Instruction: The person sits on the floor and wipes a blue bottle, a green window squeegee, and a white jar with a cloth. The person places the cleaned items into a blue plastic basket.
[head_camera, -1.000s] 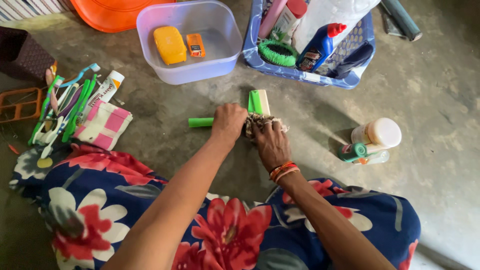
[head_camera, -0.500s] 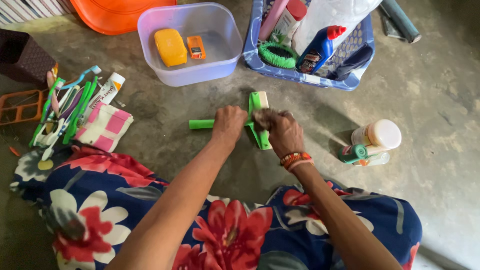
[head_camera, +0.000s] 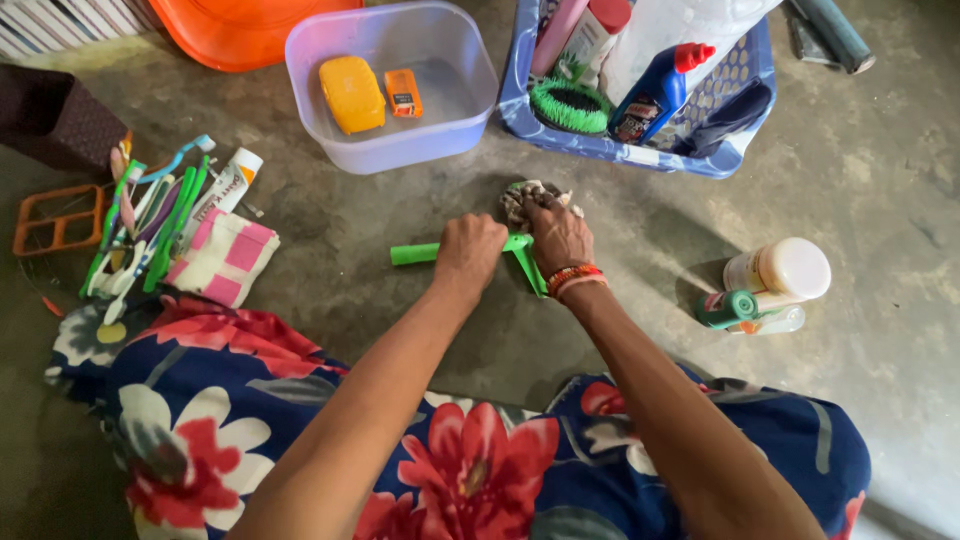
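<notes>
On the concrete floor lies a green plastic tool (head_camera: 415, 254) with a straight handle and a flat head. My left hand (head_camera: 468, 256) is closed over the middle of it, pressing it down. My right hand (head_camera: 556, 236) grips a crumpled grey-white rag (head_camera: 520, 198) against the tool's head end (head_camera: 530, 268). Red and orange bangles circle my right wrist. Part of the tool is hidden under both hands.
A clear tub (head_camera: 392, 82) holds a yellow soap and a small orange bar. A blue basket (head_camera: 640, 150) of bottles and a green brush stands behind. Toothbrushes, a tube and a pink checked cloth (head_camera: 222, 258) lie left; two small bottles (head_camera: 770, 290) lie right.
My right hand with the rag has slid from the near side of the tool's head to the far side. The left hand has stayed clamped on the handle.
</notes>
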